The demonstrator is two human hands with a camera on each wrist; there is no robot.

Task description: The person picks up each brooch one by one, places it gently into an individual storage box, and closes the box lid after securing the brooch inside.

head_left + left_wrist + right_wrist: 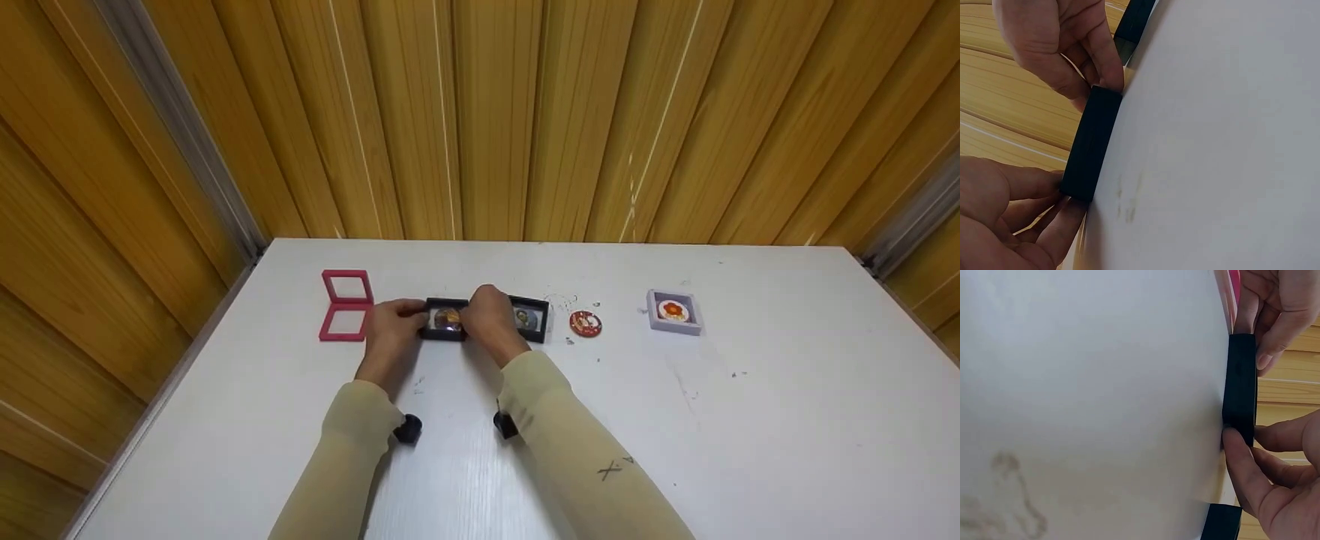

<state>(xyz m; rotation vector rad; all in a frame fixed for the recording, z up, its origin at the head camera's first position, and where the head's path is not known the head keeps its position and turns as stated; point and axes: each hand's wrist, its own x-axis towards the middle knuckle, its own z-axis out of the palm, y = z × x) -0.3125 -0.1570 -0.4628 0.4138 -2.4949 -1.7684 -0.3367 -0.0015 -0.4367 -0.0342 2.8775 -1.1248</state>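
A small black square display frame (444,335) lies on the white table with a shiny, round, orange-brown piece (448,319) inside. My left hand (393,330) pinches its left end between thumb and fingers. At the opposite end, my right hand (491,319) grips the same frame, its thumb and fingertips on the edge. Both wrist views show the black side wall (1092,143) between the two hands. Just right of my right hand is another black frame (541,330) holding a round patterned piece (525,319); the hand partly covers it.
An open pink hinged frame (346,304) stands left of my left hand. To the right lie a red patterned round badge (586,323) and a pale lilac frame (675,328) with a flower disc (673,310) in it. A wood-patterned wall (495,120) rises behind the table (787,390).
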